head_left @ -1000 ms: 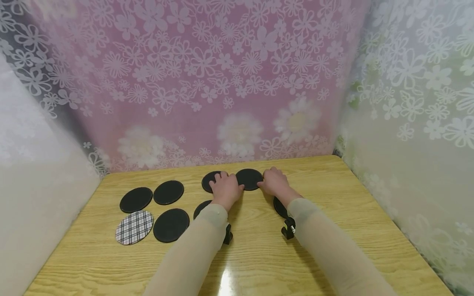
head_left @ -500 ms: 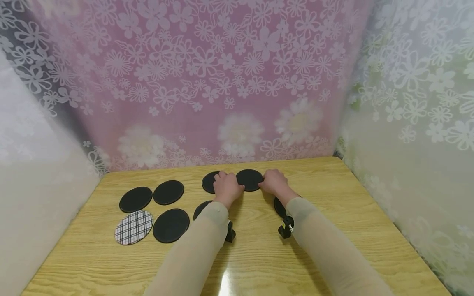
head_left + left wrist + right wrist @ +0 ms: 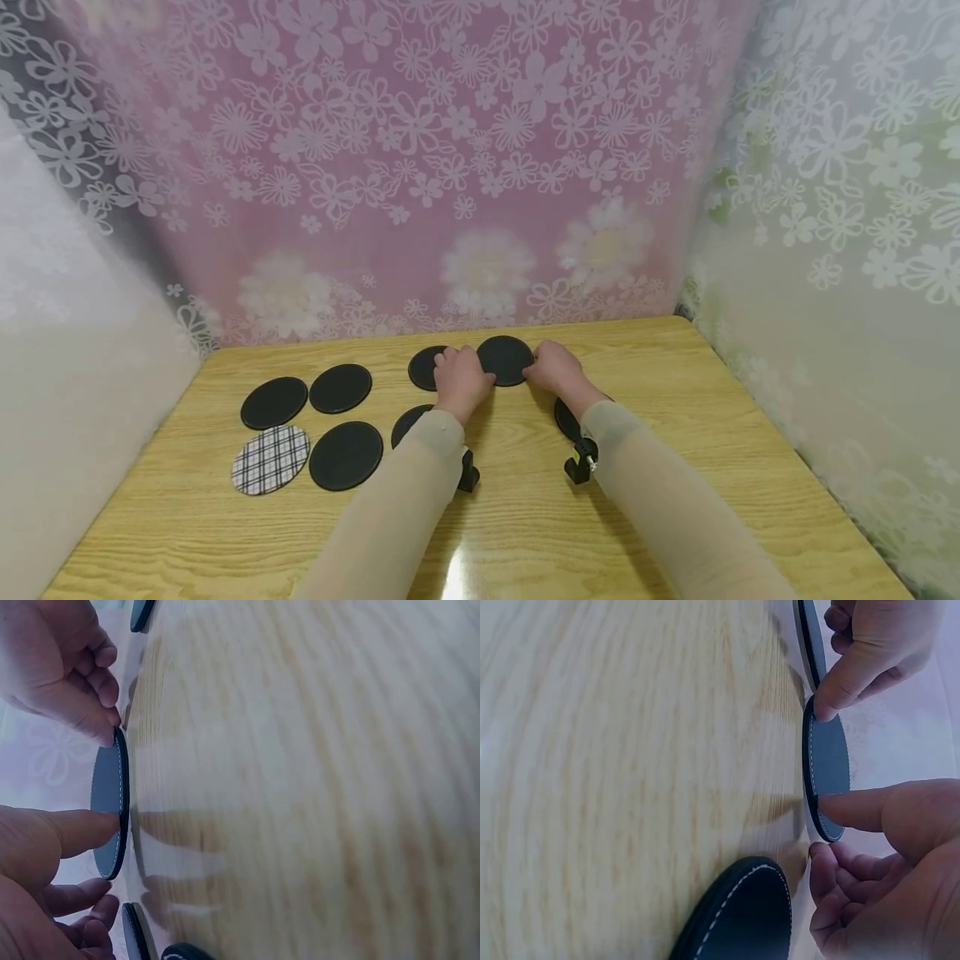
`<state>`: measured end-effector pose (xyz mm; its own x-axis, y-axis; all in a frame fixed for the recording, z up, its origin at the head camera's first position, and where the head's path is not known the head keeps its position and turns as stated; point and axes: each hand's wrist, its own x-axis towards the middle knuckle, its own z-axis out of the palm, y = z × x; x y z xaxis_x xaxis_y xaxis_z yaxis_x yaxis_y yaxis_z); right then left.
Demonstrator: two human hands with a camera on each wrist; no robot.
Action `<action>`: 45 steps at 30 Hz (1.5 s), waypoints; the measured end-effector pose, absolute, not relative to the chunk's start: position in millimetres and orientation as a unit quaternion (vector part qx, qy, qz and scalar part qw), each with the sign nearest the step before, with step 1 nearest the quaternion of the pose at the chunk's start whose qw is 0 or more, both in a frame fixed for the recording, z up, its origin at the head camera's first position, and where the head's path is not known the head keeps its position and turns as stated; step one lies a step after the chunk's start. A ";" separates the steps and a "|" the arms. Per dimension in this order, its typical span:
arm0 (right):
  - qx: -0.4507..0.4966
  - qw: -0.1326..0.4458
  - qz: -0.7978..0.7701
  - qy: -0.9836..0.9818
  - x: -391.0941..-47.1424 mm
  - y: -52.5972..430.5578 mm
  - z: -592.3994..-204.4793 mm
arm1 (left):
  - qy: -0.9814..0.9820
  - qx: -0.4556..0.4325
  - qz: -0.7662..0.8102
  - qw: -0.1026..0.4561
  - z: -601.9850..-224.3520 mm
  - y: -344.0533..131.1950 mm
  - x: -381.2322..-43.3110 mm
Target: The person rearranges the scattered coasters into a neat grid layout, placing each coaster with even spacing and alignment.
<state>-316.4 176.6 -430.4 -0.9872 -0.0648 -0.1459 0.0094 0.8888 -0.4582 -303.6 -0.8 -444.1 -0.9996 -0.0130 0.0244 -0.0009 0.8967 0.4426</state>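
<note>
Both hands are on one round black coaster (image 3: 506, 362) near the back of the wooden table. My left hand (image 3: 462, 380) pinches its left edge, thumb on top and the other fingers at the rim, as the left wrist view shows. At the opposite edge my right hand (image 3: 557, 367) grips it with the thumb flat on the upper face. White stitching runs round the coaster (image 3: 829, 761) in the right wrist view, where it stands tilted. Partly behind the left hand lies another black coaster (image 3: 423, 368). A further coaster (image 3: 742, 915) lies near the right hand.
To the left lie several more coasters: black ones (image 3: 274, 403) (image 3: 341, 388) (image 3: 347, 456) and a plaid one (image 3: 271, 461). The left sleeve partly covers another black coaster (image 3: 405, 421). A floral curtain (image 3: 480, 167) hangs behind the table (image 3: 675, 467).
The held coaster's far edge has risen slightly in the head view. Both hands have stayed almost in place, and the other coasters lie as before.
</note>
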 end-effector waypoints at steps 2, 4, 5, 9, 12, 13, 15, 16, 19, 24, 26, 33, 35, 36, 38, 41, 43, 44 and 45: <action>-0.014 0.078 -0.241 0.967 -318.0 175.4 -430.8 | -0.974 0.005 -0.225 0.017 -444.3 -1.1 -302.9; -0.011 0.076 -0.246 0.966 -318.3 174.5 -431.7 | -0.974 0.005 -0.225 0.018 -444.5 -1.0 -301.6; -0.012 0.070 -0.246 0.967 -317.7 174.2 -432.2 | -0.974 0.006 -0.224 0.019 -444.9 -0.8 -301.1; -0.010 0.050 -0.253 0.966 -313.9 173.6 -434.3 | -0.973 0.012 -0.228 0.026 -446.6 -0.9 -299.5; -0.001 0.042 -0.271 0.962 -309.7 173.6 -435.0 | -0.972 0.016 -0.234 0.034 -447.3 -1.7 -298.6; 0.003 0.039 -0.278 0.960 -308.5 173.8 -435.0 | -0.971 0.015 -0.235 0.036 -447.1 -2.1 -298.1; 0.008 0.036 -0.290 0.956 -306.3 173.9 -434.0 | -0.970 0.013 -0.241 0.039 -446.5 -3.2 -297.0; 0.010 0.034 -0.295 0.955 -305.6 174.4 -433.6 | -0.968 0.011 -0.246 0.041 -446.4 -3.8 -296.3; 0.008 0.029 -0.305 0.952 -304.6 178.3 -432.3 | -0.962 0.009 -0.268 0.048 -444.8 -4.3 -294.5; 0.013 0.031 -0.328 0.944 -302.6 187.9 -430.3 | -0.951 0.002 -0.304 0.058 -439.6 -3.1 -291.8; 0.017 0.028 -0.340 0.940 -301.3 191.5 -429.0 | -0.948 -0.006 -0.312 0.060 -436.8 -1.3 -290.7; 0.023 0.022 -0.360 0.932 -297.0 201.9 -426.2 | -0.948 -0.010 -0.314 0.053 -433.8 8.5 -288.3; 0.025 0.023 -0.363 0.931 -296.3 204.8 -426.1 | -0.950 -0.011 -0.307 0.054 -434.8 11.8 -288.4; 0.027 0.024 -0.367 0.930 -296.1 206.5 -426.0 | -0.951 -0.013 -0.305 0.056 -435.4 13.5 -288.3; 0.030 0.023 -0.371 0.928 -295.9 209.9 -425.9 | -0.951 -0.016 -0.302 0.061 -435.8 16.8 -287.8; 0.030 0.021 -0.374 0.927 -295.0 216.7 -426.2 | -0.950 -0.021 -0.306 0.061 -435.5 21.9 -286.2; 0.031 0.020 -0.375 0.926 -294.4 221.2 -426.4 | -0.948 -0.023 -0.311 0.057 -435.1 25.2 -285.3; 0.030 0.020 -0.375 0.926 -294.1 223.5 -426.5 | -0.948 -0.024 -0.313 0.054 -434.8 26.9 -285.0; 0.031 0.019 -0.375 0.926 -293.8 225.5 -426.5 | -0.947 -0.024 -0.316 0.050 -434.6 28.4 -284.8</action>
